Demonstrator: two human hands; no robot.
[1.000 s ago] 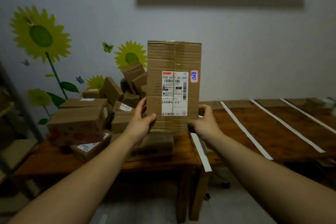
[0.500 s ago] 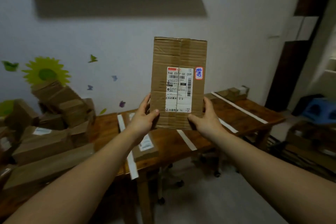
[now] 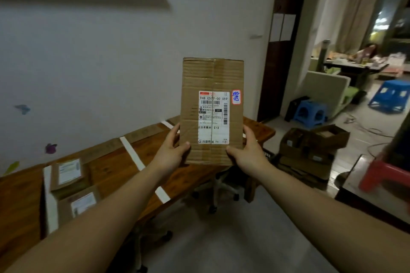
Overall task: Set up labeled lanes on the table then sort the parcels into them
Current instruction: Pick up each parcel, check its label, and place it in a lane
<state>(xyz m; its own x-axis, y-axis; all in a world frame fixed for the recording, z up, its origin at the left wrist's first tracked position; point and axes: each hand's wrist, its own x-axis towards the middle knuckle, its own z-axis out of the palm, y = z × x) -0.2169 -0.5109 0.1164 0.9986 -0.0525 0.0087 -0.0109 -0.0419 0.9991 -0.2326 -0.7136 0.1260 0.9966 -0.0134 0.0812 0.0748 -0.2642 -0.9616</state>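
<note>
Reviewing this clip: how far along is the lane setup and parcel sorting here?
Done: white tape strips divide the table into lanes, and a far parcel and a near parcel lie flat in one lane. In hand: the left hand and right hand hold a labelled cardboard box upright, off the table. Left: setting this box in a lane; any lane labels are unreadable.

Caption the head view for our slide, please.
Left hand and right hand hold a labelled parcel upright by the table.

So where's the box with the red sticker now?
In the head view the box is near the middle, held upright by the left hand and right hand at its lower edges, in front of the right end of the wooden table.
</note>
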